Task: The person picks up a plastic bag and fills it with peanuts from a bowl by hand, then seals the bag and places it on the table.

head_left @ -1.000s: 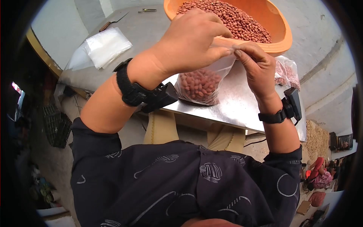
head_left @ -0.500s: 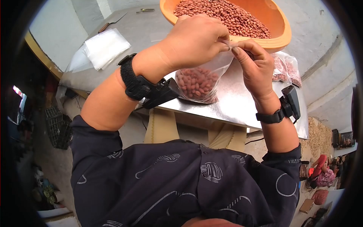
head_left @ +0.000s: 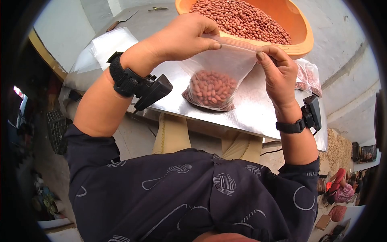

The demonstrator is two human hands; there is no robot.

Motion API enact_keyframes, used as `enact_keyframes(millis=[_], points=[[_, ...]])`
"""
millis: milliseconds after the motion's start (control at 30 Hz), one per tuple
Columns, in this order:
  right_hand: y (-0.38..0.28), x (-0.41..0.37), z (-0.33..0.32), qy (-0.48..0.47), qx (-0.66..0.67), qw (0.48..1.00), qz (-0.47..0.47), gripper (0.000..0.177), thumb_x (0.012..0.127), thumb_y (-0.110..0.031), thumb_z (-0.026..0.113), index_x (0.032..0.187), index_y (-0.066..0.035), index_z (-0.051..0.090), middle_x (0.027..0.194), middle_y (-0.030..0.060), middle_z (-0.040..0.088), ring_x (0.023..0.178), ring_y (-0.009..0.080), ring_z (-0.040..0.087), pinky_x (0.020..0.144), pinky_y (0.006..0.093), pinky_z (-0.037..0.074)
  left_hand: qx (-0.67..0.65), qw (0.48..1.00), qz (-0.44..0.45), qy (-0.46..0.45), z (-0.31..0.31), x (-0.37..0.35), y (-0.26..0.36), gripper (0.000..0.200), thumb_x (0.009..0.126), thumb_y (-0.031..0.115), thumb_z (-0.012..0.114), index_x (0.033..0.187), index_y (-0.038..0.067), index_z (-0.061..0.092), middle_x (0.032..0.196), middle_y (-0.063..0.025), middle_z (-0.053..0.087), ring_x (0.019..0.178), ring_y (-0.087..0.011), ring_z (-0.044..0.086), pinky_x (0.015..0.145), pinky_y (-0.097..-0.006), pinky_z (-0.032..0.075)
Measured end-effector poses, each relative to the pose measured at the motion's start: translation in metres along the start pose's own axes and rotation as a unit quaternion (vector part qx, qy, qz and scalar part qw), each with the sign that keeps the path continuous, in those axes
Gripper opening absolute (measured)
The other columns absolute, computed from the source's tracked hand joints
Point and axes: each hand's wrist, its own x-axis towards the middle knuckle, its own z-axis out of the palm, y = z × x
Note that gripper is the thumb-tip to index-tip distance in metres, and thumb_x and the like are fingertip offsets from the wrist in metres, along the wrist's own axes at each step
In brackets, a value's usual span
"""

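Observation:
A clear zip bag (head_left: pixel 231 60) stands on the metal table, its lower part filled with reddish-skinned peanuts (head_left: pixel 213 88). My left hand (head_left: pixel 191 36) pinches the bag's top edge near its left corner, thumb toward me. At the other top corner, my right hand (head_left: pixel 278 72) grips the plastic between thumb and fingers. Between the two hands the top edge, with a reddish strip, is stretched out straight. Right behind the bag sits an orange basin (head_left: pixel 300 34) heaped with similar peanuts (head_left: pixel 246 20).
Another bag of peanuts (head_left: pixel 308 78) lies on the right of the metal table (head_left: pixel 258 115). To the left are a stack of plastic bags (head_left: pixel 115 42), a knife (head_left: pixel 121 21) and a small metal tool (head_left: pixel 158 8). A person (head_left: pixel 342 189) is at the far right.
My left hand has slid left along the bag's top edge, away from my right hand. The bunched top is now spread wide. My right hand has barely moved.

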Motion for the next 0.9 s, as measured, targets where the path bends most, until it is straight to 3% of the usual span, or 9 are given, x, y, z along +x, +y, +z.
enact_keyframes(millis=[600,800,900], points=[[-0.001,-0.002,-0.004,0.013,0.014,0.999,0.036,0.008,0.084,-0.003,0.06,0.087,0.003,0.061,0.079,-0.0001,0.06,0.073,0.0058,0.051,0.069,0.0189,0.042,0.041,0.999,-0.015,0.015,-0.033,-0.032,-0.036,0.015,0.078,0.012,0.06,0.08,-0.003,0.056,0.074,-0.008,0.056,0.074,-0.0178,0.051,0.072,-0.0298,0.042],[0.0,-0.002,-0.005,0.012,0.025,0.999,0.04,0.01,0.083,-0.005,0.061,0.089,0.003,0.061,0.08,0.0004,0.06,0.075,0.0064,0.052,0.071,0.0194,0.042,0.014,0.999,-0.046,0.017,-0.041,-0.041,-0.046,0.014,0.078,0.011,0.06,0.078,-0.002,0.055,0.076,-0.0057,0.056,0.077,-0.0159,0.05,0.072,-0.0294,0.042],[0.004,-0.002,-0.007,0.025,0.035,0.998,0.047,0.01,0.083,-0.006,0.061,0.088,0.003,0.061,0.08,0.0002,0.059,0.076,0.0067,0.052,0.072,0.0197,0.042,0.076,0.993,-0.091,0.023,-0.049,-0.046,-0.05,0.014,0.079,0.013,0.06,0.084,0.0,0.058,0.081,-0.0042,0.057,0.079,-0.0146,0.051,0.075,-0.028,0.042]])
